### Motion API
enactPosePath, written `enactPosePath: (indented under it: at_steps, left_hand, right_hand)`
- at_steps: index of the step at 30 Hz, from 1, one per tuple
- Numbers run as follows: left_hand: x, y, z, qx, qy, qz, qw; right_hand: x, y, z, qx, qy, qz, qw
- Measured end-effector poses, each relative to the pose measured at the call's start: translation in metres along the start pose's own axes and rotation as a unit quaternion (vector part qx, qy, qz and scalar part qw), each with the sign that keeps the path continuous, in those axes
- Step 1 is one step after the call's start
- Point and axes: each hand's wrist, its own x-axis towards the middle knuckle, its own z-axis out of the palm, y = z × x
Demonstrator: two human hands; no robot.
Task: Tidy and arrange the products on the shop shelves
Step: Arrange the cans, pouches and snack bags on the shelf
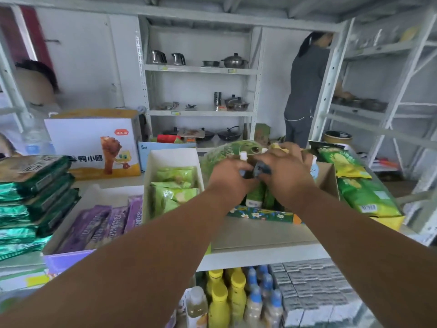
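1. Both hands work over an open brown cardboard box with a flowered green front edge (pixel 260 215) that sits on the white metal shop shelf (pixel 260 255), between a white carton of pale green snack packets (pixel 173 185) and a stack of green and yellow crisp bags (pixel 361 192).
2. The left hand (pixel 228 177) has its fingers curled around a small soft pouch with a white screw cap (pixel 243 156), held just above the box.
3. The right hand (pixel 287 169) is curled over a dark blue-grey pouch (pixel 261 168), thumb and fingers pinching it; the motion blur makes the exact grip hard to read, so this is probably a pinch near the neck.
4. More green and white pouches (pixel 256 197) stand upright inside the box, below the hands.
5. These pouches look light, soft-sided and a little slippery, so they will likely sag or flop if gripped at the belly.
6. The stiff spout and cap seem the best place to take hold, with the base guided down so each one stands straight among its neighbours.
7. Squeezing hard is unwise, since a filled foil pouch could buckle or leak at the seam.
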Motion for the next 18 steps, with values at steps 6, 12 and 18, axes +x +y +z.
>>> enactPosePath:
  at_steps: [6, 12, 18]
  left_hand:
    - [-0.007, 0.004, 0.007, 0.013, 0.016, 0.005, 1.0]
    - [-0.014, 0.027, -0.016, -0.126, 0.09, -0.044, 0.987]
    - [-0.031, 0.066, -0.083, -0.255, 0.101, -0.037, 0.961]
  right_hand:
    - [-0.014, -0.002, -0.007, 0.08, 0.039, 0.014, 0.996]
    - [-0.027, -0.003, -0.03, 0.096, 0.075, -0.034, 0.992]
    - [-0.027, -0.018, -0.049, 0.302, 0.121, -0.003, 0.946]
